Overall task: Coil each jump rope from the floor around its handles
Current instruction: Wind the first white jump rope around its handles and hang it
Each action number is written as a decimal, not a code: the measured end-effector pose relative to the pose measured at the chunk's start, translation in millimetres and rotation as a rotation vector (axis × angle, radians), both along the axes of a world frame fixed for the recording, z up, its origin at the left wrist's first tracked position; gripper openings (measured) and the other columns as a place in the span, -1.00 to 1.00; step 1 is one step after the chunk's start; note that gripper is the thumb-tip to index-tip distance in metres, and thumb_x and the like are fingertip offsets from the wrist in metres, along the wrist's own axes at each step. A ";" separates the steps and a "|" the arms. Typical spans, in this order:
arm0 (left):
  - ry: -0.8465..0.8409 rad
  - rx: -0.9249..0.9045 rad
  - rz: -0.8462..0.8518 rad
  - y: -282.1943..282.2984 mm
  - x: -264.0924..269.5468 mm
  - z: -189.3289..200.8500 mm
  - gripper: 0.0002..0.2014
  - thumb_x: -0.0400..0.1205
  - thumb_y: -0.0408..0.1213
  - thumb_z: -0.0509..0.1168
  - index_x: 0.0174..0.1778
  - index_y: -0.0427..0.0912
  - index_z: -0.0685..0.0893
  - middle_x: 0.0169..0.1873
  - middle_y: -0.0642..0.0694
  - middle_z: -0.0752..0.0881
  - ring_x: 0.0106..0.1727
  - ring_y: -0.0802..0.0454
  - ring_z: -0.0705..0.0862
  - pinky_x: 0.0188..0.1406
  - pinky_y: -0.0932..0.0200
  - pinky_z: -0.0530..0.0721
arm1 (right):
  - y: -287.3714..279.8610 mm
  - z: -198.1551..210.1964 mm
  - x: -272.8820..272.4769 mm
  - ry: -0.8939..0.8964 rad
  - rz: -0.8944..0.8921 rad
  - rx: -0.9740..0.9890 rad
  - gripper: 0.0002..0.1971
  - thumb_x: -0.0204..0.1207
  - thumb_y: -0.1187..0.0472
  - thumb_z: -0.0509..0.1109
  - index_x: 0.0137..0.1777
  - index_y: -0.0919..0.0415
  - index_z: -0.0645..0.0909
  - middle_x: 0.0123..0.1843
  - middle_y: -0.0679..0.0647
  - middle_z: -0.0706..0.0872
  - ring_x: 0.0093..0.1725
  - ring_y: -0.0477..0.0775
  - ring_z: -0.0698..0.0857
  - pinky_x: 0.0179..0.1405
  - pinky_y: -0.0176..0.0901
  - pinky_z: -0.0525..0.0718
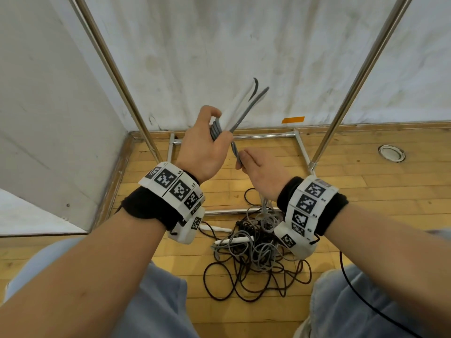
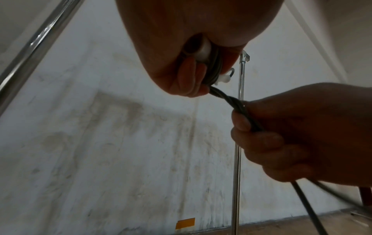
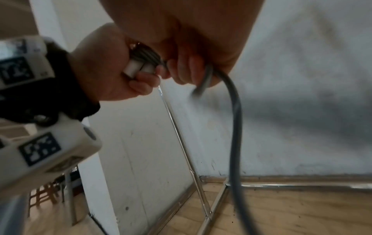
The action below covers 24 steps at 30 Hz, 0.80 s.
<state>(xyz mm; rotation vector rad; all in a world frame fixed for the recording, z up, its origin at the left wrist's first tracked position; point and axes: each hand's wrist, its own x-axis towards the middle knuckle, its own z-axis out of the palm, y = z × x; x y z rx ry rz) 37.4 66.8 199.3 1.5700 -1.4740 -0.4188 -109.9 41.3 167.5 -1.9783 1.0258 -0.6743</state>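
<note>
- The grey rope (image 1: 220,128) is up in the air, partly wound round its two white handles (image 1: 238,107).
- The left hand (image 1: 205,145) grips handles and coils. The right hand (image 1: 262,167) pinches the loose rope at 5 o'clock from it.
- I think winding is mid-way. Next, carry the rope round the handles again, pulled tight.
- More ropes (image 1: 256,254) lie tangled on the floor (image 1: 366,191) at 6 o'clock. They could snag the hanging end.
</note>
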 end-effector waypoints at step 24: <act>0.148 -0.042 0.094 8.5 12.1 20.7 -0.74 0.62 -0.24 0.27 0.10 -0.03 0.30 -0.37 0.05 0.53 -0.63 0.30 0.46 -0.66 0.39 0.41 | -13.6 31.4 6.0 0.057 0.011 0.115 -0.65 0.69 0.06 0.13 -0.34 0.08 0.50 -0.44 -0.02 0.43 -0.53 -0.06 0.36 -0.48 -0.20 0.35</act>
